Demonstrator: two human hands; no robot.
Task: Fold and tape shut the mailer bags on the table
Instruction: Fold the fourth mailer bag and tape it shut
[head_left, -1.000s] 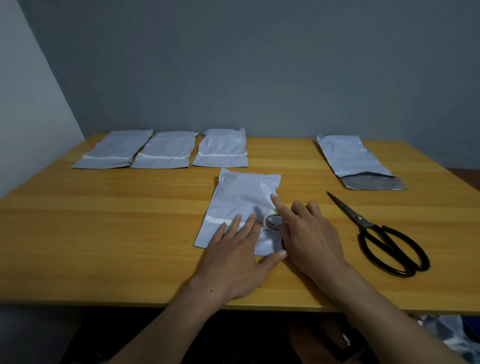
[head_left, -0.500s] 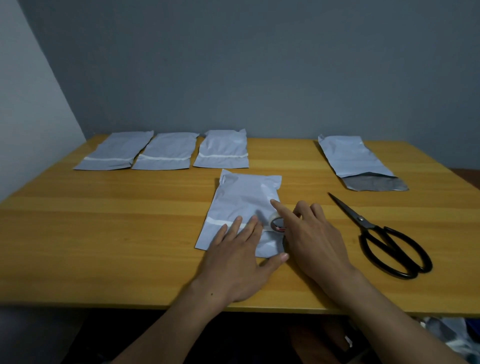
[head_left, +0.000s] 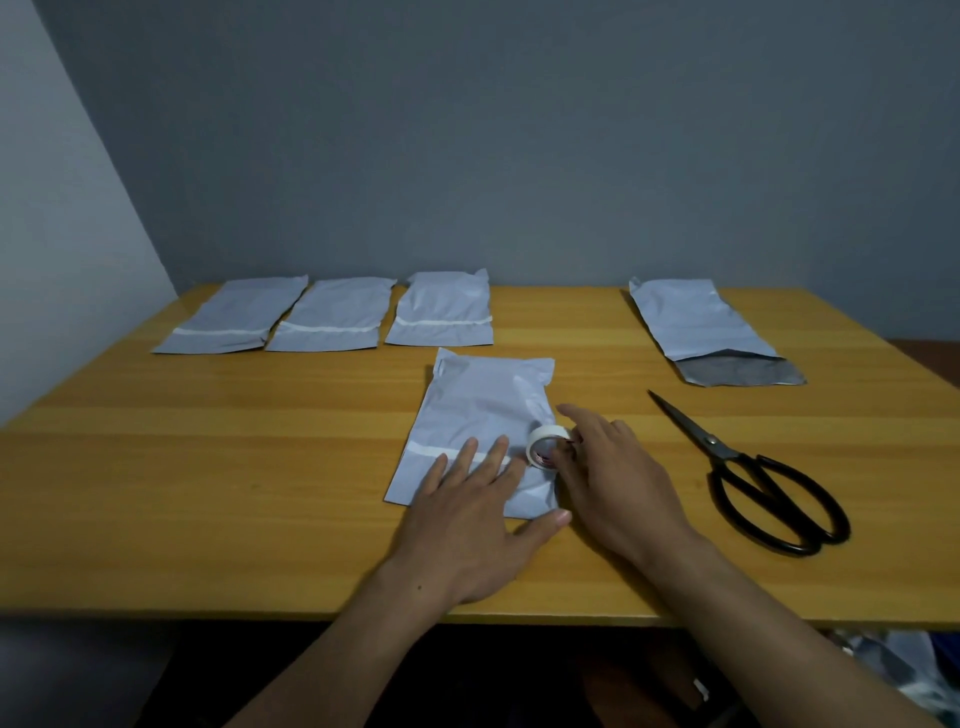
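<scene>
A folded grey mailer bag (head_left: 478, 405) lies in the middle of the wooden table (head_left: 208, 467), with a white tape strip across its folded flap. My left hand (head_left: 467, 525) lies flat on the bag's near end, fingers spread over the strip. My right hand (head_left: 618, 478) holds a small roll of white tape (head_left: 546, 446) standing on edge at the bag's right side. Three taped bags (head_left: 332, 322) lie in a row at the back left. One unfolded bag (head_left: 696, 327) with its dark open flap lies at the back right.
Black scissors (head_left: 753, 478) lie shut on the table right of my right hand, tips pointing to the far left. A grey wall stands behind the table. The table's near edge runs just under my forearms.
My right hand has drawn the tape roll a little to the right, off the bag's edge, and the roll has tipped up on edge. My left hand has stayed flat on the flap.
</scene>
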